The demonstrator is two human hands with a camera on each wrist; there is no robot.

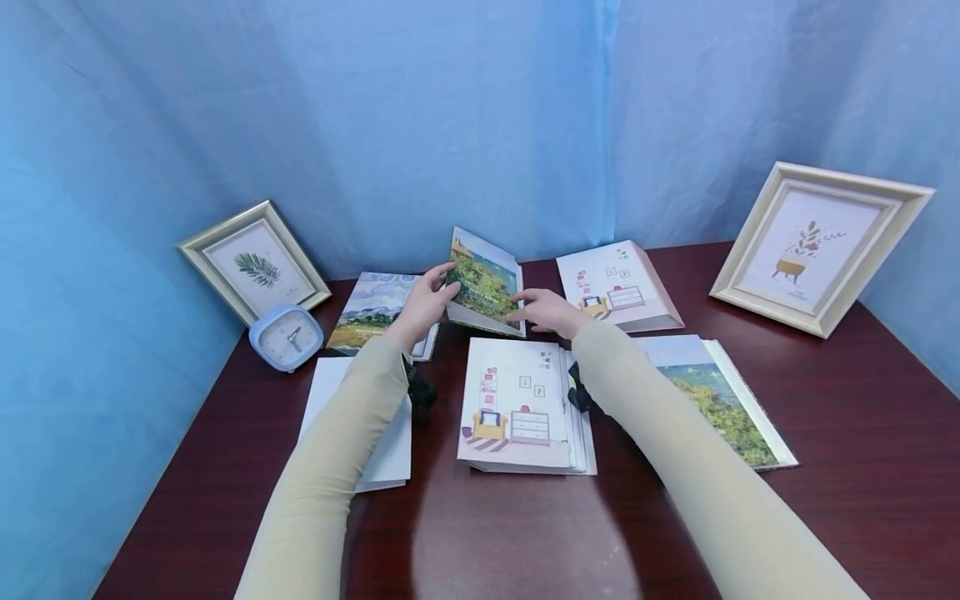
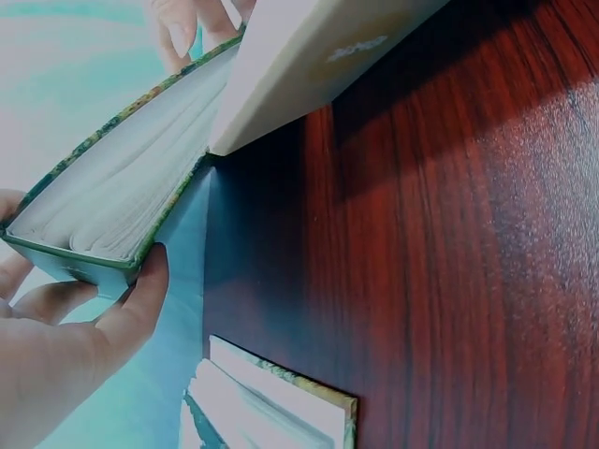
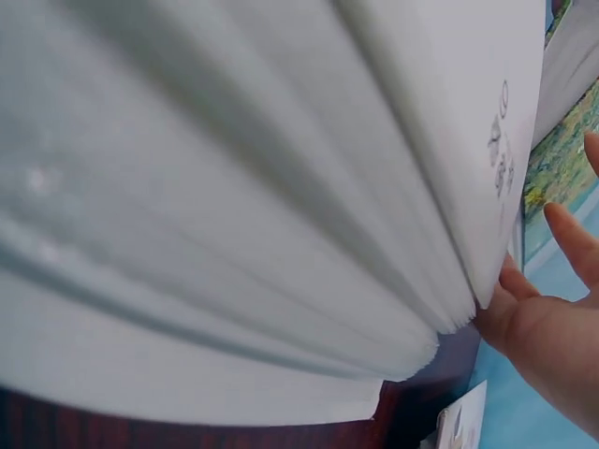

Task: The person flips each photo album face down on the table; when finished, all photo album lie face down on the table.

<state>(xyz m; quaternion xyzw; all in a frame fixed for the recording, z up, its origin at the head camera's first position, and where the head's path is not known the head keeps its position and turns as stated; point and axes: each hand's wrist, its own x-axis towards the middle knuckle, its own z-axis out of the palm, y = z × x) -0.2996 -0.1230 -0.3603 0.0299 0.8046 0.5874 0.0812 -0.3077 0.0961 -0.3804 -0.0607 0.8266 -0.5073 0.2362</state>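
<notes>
A hardcover book (image 1: 483,279) with a painted green landscape on its cover stands tilted near the back of the table. My left hand (image 1: 427,304) grips its spine side, thumb on one cover and fingers round the other, as the left wrist view (image 2: 84,346) shows. Its page block faces that camera. My right hand (image 1: 551,310) is at the book's opposite edge, fingers extended against the cover. In the right wrist view, the right hand's fingers (image 3: 571,243) are spread beside the painted cover (image 3: 562,168). Its grip there is partly hidden.
A white illustrated book (image 1: 517,408) lies in front, between the forearms. Other books lie about: a landscape one (image 1: 367,308), a white one (image 1: 386,450), an illustrated one (image 1: 618,283) and another landscape (image 1: 720,408). A blue clock (image 1: 287,337) and frames (image 1: 258,262) (image 1: 817,246) stand at the sides.
</notes>
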